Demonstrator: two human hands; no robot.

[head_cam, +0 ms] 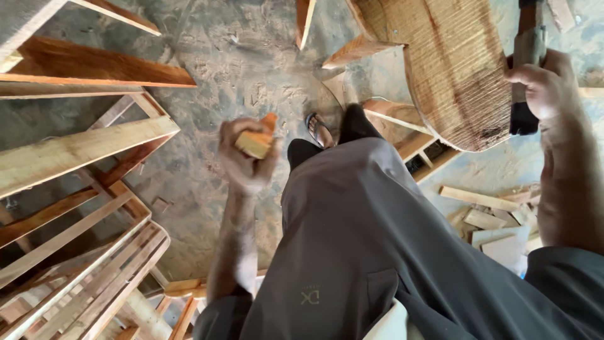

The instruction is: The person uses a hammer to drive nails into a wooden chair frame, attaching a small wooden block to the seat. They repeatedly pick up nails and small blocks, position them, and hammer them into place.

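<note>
My left hand is closed around a small wooden block, held out in front of my grey shirt. My right hand grips the dark handle of a tool that stands upright; its top end runs out of the frame. This hand is beside the edge of a round wooden tabletop with rough saw marks. Below, one foot in a sandal stands on the dusty floor.
Wooden frames and slatted pieces crowd the left side. Long planks lean at the upper left. Offcuts of wood lie on the floor at the right. The dusty concrete floor spreads between them.
</note>
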